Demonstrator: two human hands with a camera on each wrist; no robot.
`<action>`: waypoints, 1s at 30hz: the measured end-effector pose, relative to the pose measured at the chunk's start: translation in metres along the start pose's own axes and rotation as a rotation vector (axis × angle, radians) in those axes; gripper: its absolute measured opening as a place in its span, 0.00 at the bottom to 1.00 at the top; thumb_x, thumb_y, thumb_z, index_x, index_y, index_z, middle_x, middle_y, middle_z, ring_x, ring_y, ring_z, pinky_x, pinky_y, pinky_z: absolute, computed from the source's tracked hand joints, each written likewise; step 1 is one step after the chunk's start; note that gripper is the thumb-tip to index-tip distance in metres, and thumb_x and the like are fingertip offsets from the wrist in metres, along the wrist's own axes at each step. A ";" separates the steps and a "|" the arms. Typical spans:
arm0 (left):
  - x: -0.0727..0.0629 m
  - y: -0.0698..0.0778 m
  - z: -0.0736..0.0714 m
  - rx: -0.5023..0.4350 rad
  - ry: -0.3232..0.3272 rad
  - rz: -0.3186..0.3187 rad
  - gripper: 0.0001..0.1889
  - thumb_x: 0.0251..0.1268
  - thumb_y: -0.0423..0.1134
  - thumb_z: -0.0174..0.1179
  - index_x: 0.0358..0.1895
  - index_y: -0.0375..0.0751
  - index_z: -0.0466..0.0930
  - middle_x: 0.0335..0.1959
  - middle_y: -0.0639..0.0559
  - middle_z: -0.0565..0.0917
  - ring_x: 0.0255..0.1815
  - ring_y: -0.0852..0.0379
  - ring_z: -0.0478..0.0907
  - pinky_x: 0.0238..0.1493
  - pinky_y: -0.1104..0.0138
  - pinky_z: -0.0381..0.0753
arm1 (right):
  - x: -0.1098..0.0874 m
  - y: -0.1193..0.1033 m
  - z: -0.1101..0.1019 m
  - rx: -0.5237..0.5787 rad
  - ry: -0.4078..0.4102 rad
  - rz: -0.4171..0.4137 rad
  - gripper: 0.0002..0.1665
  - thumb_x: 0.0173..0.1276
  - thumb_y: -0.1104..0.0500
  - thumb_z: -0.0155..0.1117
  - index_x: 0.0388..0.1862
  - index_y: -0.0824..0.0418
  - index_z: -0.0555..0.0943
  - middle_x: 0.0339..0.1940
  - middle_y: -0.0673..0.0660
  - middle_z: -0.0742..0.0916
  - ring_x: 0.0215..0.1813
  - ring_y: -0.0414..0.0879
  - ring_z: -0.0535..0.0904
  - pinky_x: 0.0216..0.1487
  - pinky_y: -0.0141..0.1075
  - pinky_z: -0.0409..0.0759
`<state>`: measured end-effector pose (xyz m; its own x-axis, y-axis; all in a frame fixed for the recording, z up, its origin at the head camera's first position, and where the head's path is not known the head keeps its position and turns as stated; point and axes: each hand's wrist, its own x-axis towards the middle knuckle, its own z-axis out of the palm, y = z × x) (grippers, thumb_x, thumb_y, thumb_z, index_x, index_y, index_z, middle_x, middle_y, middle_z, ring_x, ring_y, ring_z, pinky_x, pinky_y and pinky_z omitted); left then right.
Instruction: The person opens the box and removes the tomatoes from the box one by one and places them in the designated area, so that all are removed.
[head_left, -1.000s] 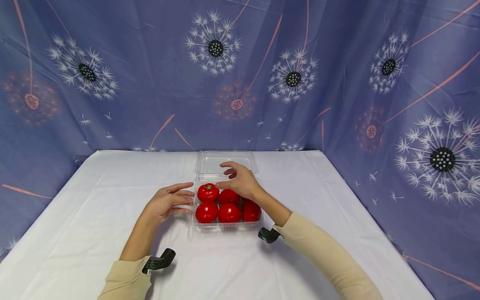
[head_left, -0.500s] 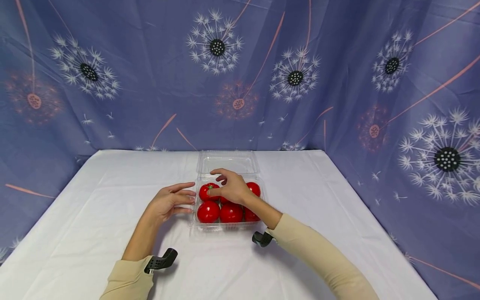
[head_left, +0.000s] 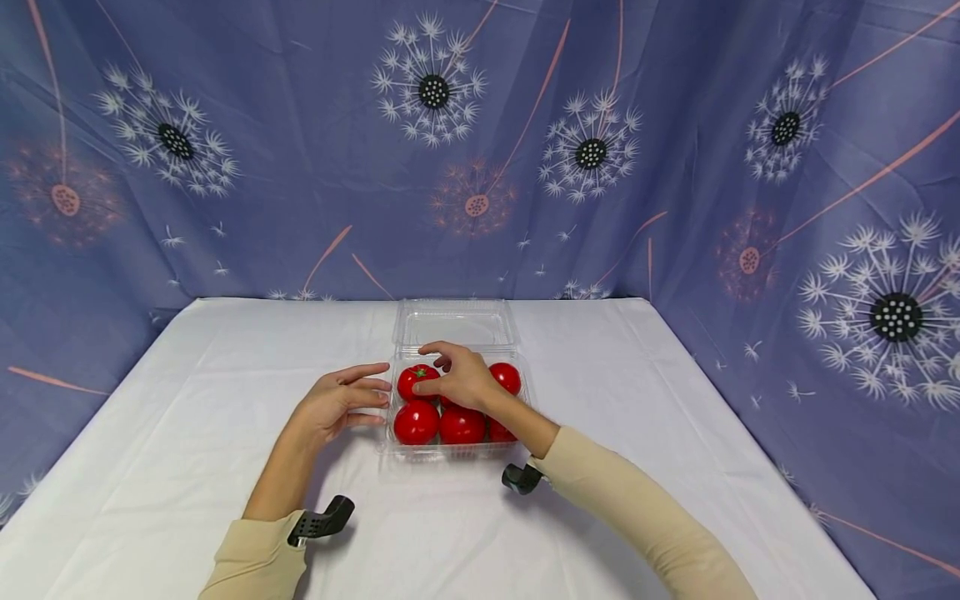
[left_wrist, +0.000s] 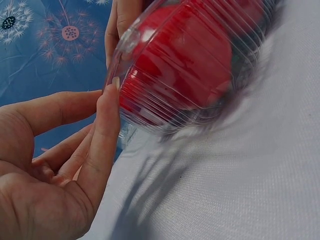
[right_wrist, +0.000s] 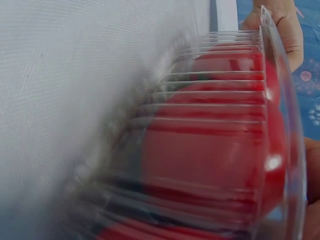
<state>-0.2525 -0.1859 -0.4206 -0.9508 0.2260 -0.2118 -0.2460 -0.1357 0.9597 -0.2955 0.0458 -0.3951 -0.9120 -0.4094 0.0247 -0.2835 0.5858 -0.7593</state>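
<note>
The chief hazard was judged to lie at the right hand, which was poised over the rear row of a clear hinged clamshell box. If its thumb were pressed too hard on the rear-left tomato, that fruit could be rolled or wedged against its neighbours. If the right forearm were lowered, the front-right tomato, partly hidden beneath it, could be knocked. Were more push applied by the left hand, the light box could be slid across the white cloth.

The left fingers were found extended, with fingertips set against the box's left wall and nothing clasped. The right thumb was laid across the rear-left tomato, with the fingers loosely bent above; whether the fruit was gripped could not be told.

The box was located just right of the left fingertips and under the right hand. 5 tomatoes were plainly made out: 2 at the rear, on either side of the right hand, and 3 in front. Only a sliver of red was exposed beneath the right palm. Smooth, glossy red skins were noted, with a green calyx turned upward on the rear-left tomato. The walls were seen to be transparent and ribbed; the lid was folded back beyond the right fingers.
</note>
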 end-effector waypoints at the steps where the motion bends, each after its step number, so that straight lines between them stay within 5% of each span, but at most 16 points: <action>1: 0.000 0.000 0.000 -0.001 -0.001 -0.001 0.36 0.64 0.27 0.63 0.76 0.31 0.62 0.48 0.47 0.85 0.39 0.56 0.87 0.37 0.62 0.90 | 0.000 0.000 0.001 0.004 -0.005 0.005 0.37 0.58 0.50 0.78 0.67 0.52 0.79 0.59 0.61 0.86 0.61 0.56 0.81 0.59 0.53 0.82; 30: -0.002 0.000 -0.001 -0.020 -0.023 0.007 0.36 0.66 0.27 0.62 0.76 0.30 0.60 0.48 0.48 0.85 0.39 0.57 0.87 0.37 0.62 0.90 | 0.000 0.003 0.011 -0.088 -0.020 -0.019 0.35 0.60 0.47 0.76 0.66 0.54 0.80 0.59 0.60 0.87 0.61 0.55 0.82 0.62 0.53 0.80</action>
<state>-0.2509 -0.1875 -0.4209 -0.9479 0.2475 -0.2004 -0.2433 -0.1565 0.9573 -0.2929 0.0399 -0.4041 -0.9003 -0.4345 0.0243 -0.3262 0.6366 -0.6988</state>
